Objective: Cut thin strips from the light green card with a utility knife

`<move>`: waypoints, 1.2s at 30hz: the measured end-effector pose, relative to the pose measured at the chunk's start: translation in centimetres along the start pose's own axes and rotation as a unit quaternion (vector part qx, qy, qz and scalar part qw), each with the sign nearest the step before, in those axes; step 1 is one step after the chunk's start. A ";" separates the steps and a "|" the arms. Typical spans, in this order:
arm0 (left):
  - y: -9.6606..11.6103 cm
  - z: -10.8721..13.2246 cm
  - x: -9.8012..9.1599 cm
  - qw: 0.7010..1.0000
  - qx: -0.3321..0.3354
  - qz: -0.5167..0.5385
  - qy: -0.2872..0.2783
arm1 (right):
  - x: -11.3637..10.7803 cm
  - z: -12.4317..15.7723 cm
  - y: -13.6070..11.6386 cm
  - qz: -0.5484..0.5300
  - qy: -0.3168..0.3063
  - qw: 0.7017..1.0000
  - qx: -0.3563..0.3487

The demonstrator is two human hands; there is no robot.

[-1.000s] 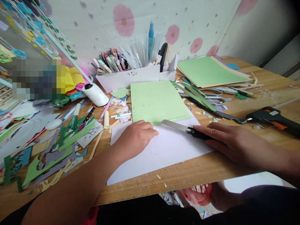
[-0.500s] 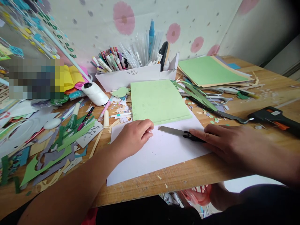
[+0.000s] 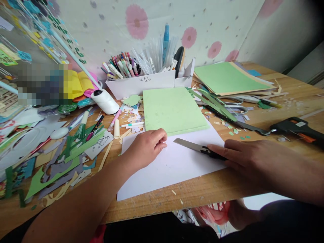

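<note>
My right hand (image 3: 243,162) grips a box cutter (image 3: 193,147), index finger stretched along its black handle. The long blade is out and points left over a white sheet (image 3: 162,172). Curled into a pinch, my left hand (image 3: 146,148) rests on the same sheet, to the left of the blade tip. Whatever is between its fingertips is too small to make out. Just beyond both hands lies a light green square of paper (image 3: 174,109), overlapping the white sheet's far part.
Paper scraps (image 3: 60,168) and pens crowd the left side. Behind stands a white box (image 3: 141,86) of markers. To the right are a glue gun (image 3: 296,130), scissors (image 3: 238,109), green strips and a paper stack (image 3: 230,77). The table's front edge is close to me.
The box cutter has come slightly toward me, its blade a little farther from the green paper. My left hand keeps its pinch in nearly the same place. The view shifts slightly.
</note>
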State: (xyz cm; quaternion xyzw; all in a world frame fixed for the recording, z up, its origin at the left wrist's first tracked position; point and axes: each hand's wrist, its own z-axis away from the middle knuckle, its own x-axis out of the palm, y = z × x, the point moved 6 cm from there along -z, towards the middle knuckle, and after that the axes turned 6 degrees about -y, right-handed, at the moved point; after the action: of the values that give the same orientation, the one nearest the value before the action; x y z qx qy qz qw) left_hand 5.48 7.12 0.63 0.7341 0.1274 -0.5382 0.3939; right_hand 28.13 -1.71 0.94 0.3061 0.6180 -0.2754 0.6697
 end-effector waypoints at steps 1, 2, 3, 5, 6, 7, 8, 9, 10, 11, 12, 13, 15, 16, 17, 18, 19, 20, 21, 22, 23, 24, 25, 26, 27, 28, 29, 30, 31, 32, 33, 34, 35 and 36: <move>0.0 0.0 0.0 1.000 -0.004 0.004 -0.001 | 0.0 0.1 -0.1 -0.001 0.002 1.000 0.000; -0.1 0.0 0.0 1.000 -0.008 0.009 -0.002 | -0.1 0.2 -0.1 0.001 0.007 1.000 0.001; -0.2 0.0 0.0 1.000 -0.012 0.014 -0.003 | -0.2 0.2 -0.2 0.004 0.009 1.000 0.002; -0.3 0.0 0.0 1.000 -0.019 0.024 -0.007 | -0.5 0.2 -0.4 0.014 0.016 1.000 0.007; -0.3 0.0 0.0 0.999 -0.021 0.027 -0.008 | -0.6 0.2 -0.5 0.017 0.018 1.000 0.008; -0.3 0.0 0.0 0.999 -0.022 0.030 -0.010 | -0.8 0.2 -0.5 0.018 0.020 1.000 0.009; -0.3 0.0 0.0 0.999 -0.024 0.031 -0.010 | -0.9 0.1 -0.6 0.017 0.024 1.000 0.007; -0.3 0.0 -0.1 0.999 -0.027 0.032 -0.010 | -0.9 0.1 -0.6 0.013 0.024 1.000 0.003; -0.4 0.0 -0.1 0.999 -0.031 0.035 -0.011 | -0.9 0.0 -0.5 0.008 0.020 1.000 -0.001; -0.4 -0.1 -0.1 0.999 -0.035 0.039 -0.013 | -0.9 0.0 -0.5 0.002 0.016 1.000 -0.005; -0.4 -0.1 -0.1 0.998 -0.039 0.043 -0.015 | -0.8 0.0 -0.4 -0.001 0.012 1.000 -0.006; -0.4 -0.1 -0.2 0.998 -0.043 0.048 -0.017 | -0.7 0.0 -0.4 -0.003 0.011 1.000 -0.004; -0.5 -0.1 -0.2 0.997 -0.049 0.059 -0.020 | -0.5 0.0 -0.3 -0.009 0.016 1.000 0.004; -0.5 -0.1 -0.2 0.997 -0.050 0.063 -0.021 | -0.4 0.1 -0.3 -0.013 0.021 1.000 0.007; -0.6 -0.1 -0.2 0.996 -0.051 0.065 -0.021 | -0.3 0.1 -0.2 -0.018 0.025 0.999 0.009; -0.6 -0.1 -0.2 0.996 -0.051 0.066 -0.019 | -0.1 0.1 -0.3 -0.022 0.024 0.999 0.009; -0.6 0.0 -0.2 0.996 -0.050 0.066 -0.017 | -0.1 0.2 -0.3 -0.023 0.026 0.999 0.009; -0.7 0.0 -0.2 0.997 -0.047 0.064 -0.015 | 0.0 0.2 -0.3 -0.023 0.024 0.999 0.007; -0.7 0.0 -0.3 0.997 -0.045 0.064 -0.012 | 0.0 0.2 -0.3 -0.020 0.021 1.000 0.003; -0.7 0.0 -0.3 0.997 -0.043 0.064 -0.011 | 0.0 0.2 -0.3 -0.016 0.019 1.000 0.000; -0.6 0.0 -0.3 0.997 -0.041 0.065 -0.011 | 0.0 0.2 -0.4 -0.012 0.018 1.000 -0.003; -0.6 0.0 -0.2 0.997 -0.040 0.065 -0.013 | 0.0 0.2 -0.4 -0.009 0.017 1.000 -0.004; -0.6 0.0 -0.2 0.997 -0.040 0.066 -0.015 | -0.1 0.2 -0.5 -0.008 0.016 1.000 -0.005; -0.6 0.0 -0.2 0.997 -0.040 0.066 -0.016 | -0.1 0.2 -0.6 -0.010 0.016 1.000 -0.005; -0.6 0.0 -0.2 0.997 -0.040 0.064 -0.018 | -0.2 0.2 -0.8 -0.016 0.018 1.000 -0.004; -0.6 0.0 -0.2 0.997 -0.039 0.061 -0.017 | -0.2 0.1 -0.9 -0.025 0.015 1.000 -0.004; -0.6 0.0 -0.2 0.998 -0.037 0.057 -0.015 | -0.2 0.1 -1.0 -0.034 0.012 0.999 -0.005; -0.5 0.0 -0.2 0.998 -0.034 0.052 -0.013 | -0.2 0.1 -1.2 -0.043 0.009 0.999 -0.006; -0.5 0.0 -0.2 0.998 -0.030 0.046 -0.010 | -0.2 0.0 -1.2 -0.050 0.007 0.999 -0.006; -0.4 0.0 -0.2 0.999 -0.024 0.039 -0.007 | -0.2 0.0 -1.3 -0.053 0.007 0.999 -0.005; -0.3 0.0 -0.2 0.999 -0.018 0.033 -0.004 | -0.2 0.0 -1.3 -0.052 0.009 0.999 -0.003; -0.2 -0.1 -0.1 1.000 -0.011 0.028 -0.001 | -0.2 0.1 -1.2 -0.049 0.014 0.999 -0.001; -0.2 -0.1 -0.1 1.000 -0.006 0.023 0.001 | -0.3 0.1 -1.2 -0.044 0.022 0.999 0.001; -0.1 -0.1 0.0 1.000 -0.003 0.019 0.002 | -0.4 0.2 -1.1 -0.035 0.029 0.999 0.004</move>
State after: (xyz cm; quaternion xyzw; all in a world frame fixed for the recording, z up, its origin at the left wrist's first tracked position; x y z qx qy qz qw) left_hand 5.45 7.27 0.59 0.7365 0.1159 -0.5286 0.4058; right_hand 27.41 -2.61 1.22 0.2944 0.6465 -0.2922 0.6403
